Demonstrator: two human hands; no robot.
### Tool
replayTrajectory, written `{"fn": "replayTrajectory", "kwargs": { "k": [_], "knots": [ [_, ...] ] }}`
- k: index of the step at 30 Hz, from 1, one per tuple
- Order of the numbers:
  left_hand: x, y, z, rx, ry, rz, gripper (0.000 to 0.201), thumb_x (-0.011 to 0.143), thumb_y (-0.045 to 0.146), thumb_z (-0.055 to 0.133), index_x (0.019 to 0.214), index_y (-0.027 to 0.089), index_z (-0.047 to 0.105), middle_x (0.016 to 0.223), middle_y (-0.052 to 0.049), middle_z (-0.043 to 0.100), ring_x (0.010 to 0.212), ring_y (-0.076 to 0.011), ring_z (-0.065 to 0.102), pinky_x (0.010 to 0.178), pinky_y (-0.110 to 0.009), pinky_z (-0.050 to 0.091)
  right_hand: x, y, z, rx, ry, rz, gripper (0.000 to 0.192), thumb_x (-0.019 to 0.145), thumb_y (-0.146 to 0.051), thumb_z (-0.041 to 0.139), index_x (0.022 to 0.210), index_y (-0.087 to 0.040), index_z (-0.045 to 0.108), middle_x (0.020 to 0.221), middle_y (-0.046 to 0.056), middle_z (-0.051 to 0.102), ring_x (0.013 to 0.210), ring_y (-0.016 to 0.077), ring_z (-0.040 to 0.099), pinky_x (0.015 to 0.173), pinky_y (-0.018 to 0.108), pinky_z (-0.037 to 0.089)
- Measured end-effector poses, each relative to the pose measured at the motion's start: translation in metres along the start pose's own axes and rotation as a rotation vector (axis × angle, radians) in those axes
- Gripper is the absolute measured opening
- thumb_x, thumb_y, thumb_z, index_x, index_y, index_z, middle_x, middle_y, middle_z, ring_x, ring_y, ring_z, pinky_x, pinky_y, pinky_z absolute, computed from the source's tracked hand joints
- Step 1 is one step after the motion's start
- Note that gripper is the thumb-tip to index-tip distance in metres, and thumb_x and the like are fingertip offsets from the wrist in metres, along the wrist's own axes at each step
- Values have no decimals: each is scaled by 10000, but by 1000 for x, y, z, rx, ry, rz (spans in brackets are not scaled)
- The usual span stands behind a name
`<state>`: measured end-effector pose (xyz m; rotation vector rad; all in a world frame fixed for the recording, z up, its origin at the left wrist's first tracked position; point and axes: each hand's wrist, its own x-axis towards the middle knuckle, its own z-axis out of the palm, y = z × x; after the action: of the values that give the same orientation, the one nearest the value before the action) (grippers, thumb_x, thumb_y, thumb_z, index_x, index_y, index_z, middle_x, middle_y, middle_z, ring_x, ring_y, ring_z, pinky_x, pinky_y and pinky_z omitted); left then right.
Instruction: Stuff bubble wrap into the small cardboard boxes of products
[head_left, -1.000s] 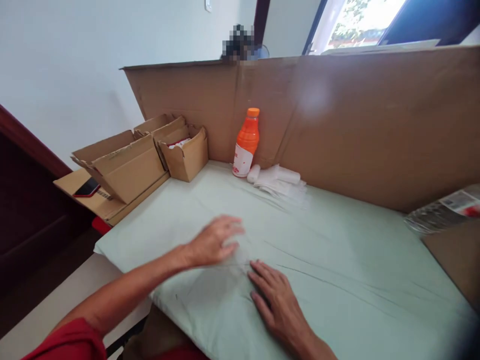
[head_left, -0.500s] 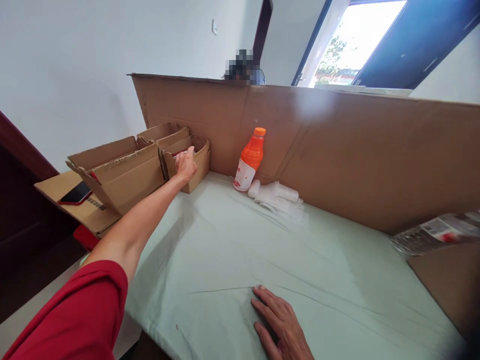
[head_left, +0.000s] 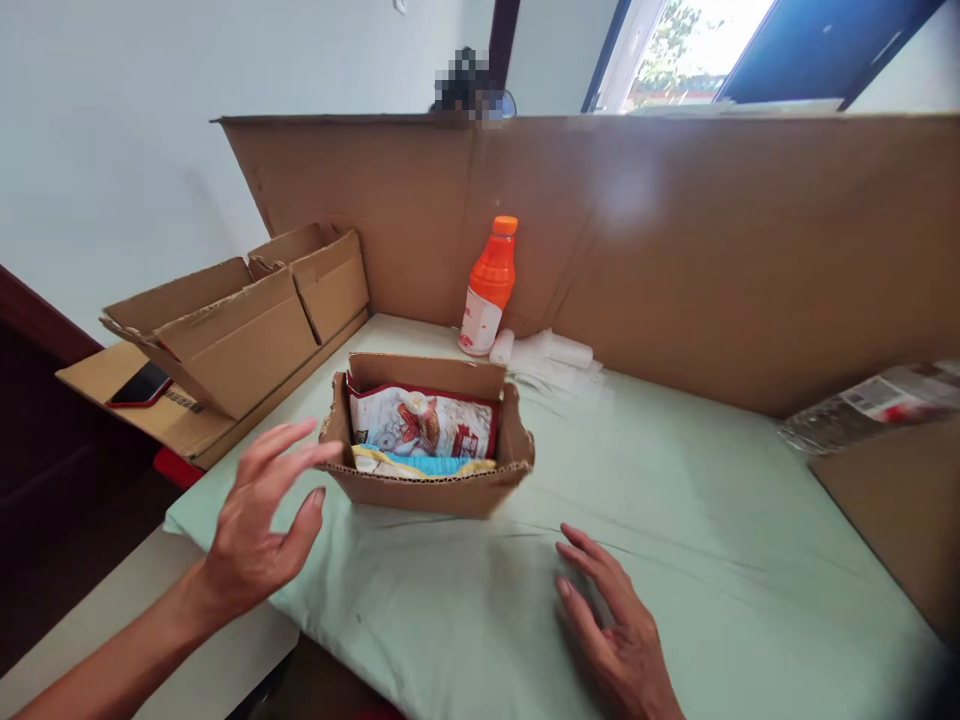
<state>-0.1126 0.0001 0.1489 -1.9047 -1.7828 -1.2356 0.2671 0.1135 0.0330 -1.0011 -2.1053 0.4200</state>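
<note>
An open cardboard box point(head_left: 420, 493) stands in the middle of the green-covered table point(head_left: 712, 540). Inside it, a printed food packet point(head_left: 420, 420) with dark red edges leans upright, and a blue and yellow packet point(head_left: 427, 466) shows in front of that. My left hand point(head_left: 262, 520) is at the box's left end, fingers spread and thumb apart; whether a fingertip touches the cardboard I cannot tell. Right of the box and nearer to me, my right hand point(head_left: 611, 610) hovers low over the cloth with its fingers apart, holding nothing.
Two more cardboard boxes point(head_left: 240, 335) stand at the left beside a phone point(head_left: 141, 384). An orange bottle point(head_left: 487, 290) and clear plastic bags point(head_left: 555, 355) sit by the cardboard wall point(head_left: 675, 260). A plastic bottle point(head_left: 870, 405) lies at the right. A person's head shows behind the wall.
The box that my left hand gripped beside the other boxes now stands at the table's middle. That hand has come back and opened. My right hand has shifted slightly right and up.
</note>
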Motion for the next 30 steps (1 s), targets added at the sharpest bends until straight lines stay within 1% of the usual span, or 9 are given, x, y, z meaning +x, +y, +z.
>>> {"fn": "replayTrajectory", "kwargs": {
  "k": [2, 4, 7, 10, 13, 18, 23, 27, 30],
  "knots": [
    [-22, -2, -5, -16, 51, -147, 705, 842, 248, 669, 1487, 348, 402, 1415, -45, 585, 1416, -307, 464, 1219, -545, 340, 1, -7, -3, 20, -82, 13, 448, 940, -314, 587, 1384, -370, 559, 1430, 62, 602, 1288, 325, 602, 994, 550, 578],
    [-35, -15, 1, -78, 30, -291, 805, 835, 310, 700, 1542, 316, 315, 1536, -79, 473, 1433, -313, 445, 1226, -537, 325, 2, -14, -2, 40, -161, -2, 580, 935, -333, 600, 1495, -358, 449, 1493, 75, 548, 1340, 318, 562, 1037, 519, 557],
    [-40, -42, 27, -273, -141, -521, 905, 808, 442, 732, 1560, 246, 270, 1562, -151, 445, 1414, -329, 479, 1195, -525, 374, 0, -24, 8, 78, -254, -30, 775, 919, -366, 629, 1600, -331, 262, 1556, 107, 475, 1368, 313, 535, 1067, 491, 534],
    [-37, -61, 59, -526, -389, -689, 888, 695, 612, 775, 1403, 164, 482, 1432, -207, 579, 1338, -381, 557, 1120, -520, 470, -4, -31, 20, 122, -317, -23, 884, 898, -389, 653, 1628, -278, 168, 1578, 151, 431, 1396, 319, 502, 1101, 491, 499],
    [-42, -62, 84, -669, -504, -732, 820, 636, 666, 790, 1230, 142, 576, 1277, -215, 682, 1216, -402, 647, 1026, -530, 549, -3, -34, 27, 156, -318, -1, 893, 888, -396, 653, 1624, -245, 171, 1588, 168, 407, 1432, 327, 453, 1134, 510, 455],
    [-53, -43, 123, -648, -414, -756, 777, 638, 569, 808, 1224, 144, 525, 1301, -221, 656, 1213, -383, 643, 1046, -530, 527, 9, -24, 16, 208, -221, 132, 770, 896, -377, 606, 1583, -231, 290, 1538, 161, 477, 1376, 329, 514, 1076, 490, 507],
    [-34, -18, 163, -685, -418, -671, 783, 591, 449, 826, 1249, 143, 534, 1327, -207, 636, 1280, -396, 580, 1126, -558, 436, 15, -2, -11, 190, -126, 282, 636, 882, -374, 547, 1482, -177, 467, 1397, 150, 617, 1194, 314, 647, 986, 434, 563],
    [-29, -7, 178, -732, -388, -673, 685, 690, 484, 770, 1240, 133, 562, 1270, -198, 662, 1219, -378, 620, 1083, -540, 480, 20, 15, -37, 140, -164, 301, 495, 889, -384, 529, 1327, -182, 635, 1259, 134, 708, 1091, 315, 691, 948, 433, 575],
    [-40, -7, 180, -755, -352, -670, 615, 778, 535, 711, 1227, 131, 596, 1209, -199, 690, 1167, -374, 653, 1035, -532, 520, 47, 32, -54, 147, -161, 326, 395, 897, -409, 547, 1193, -215, 723, 1176, 114, 746, 1093, 322, 690, 907, 430, 589]
  ]
}}
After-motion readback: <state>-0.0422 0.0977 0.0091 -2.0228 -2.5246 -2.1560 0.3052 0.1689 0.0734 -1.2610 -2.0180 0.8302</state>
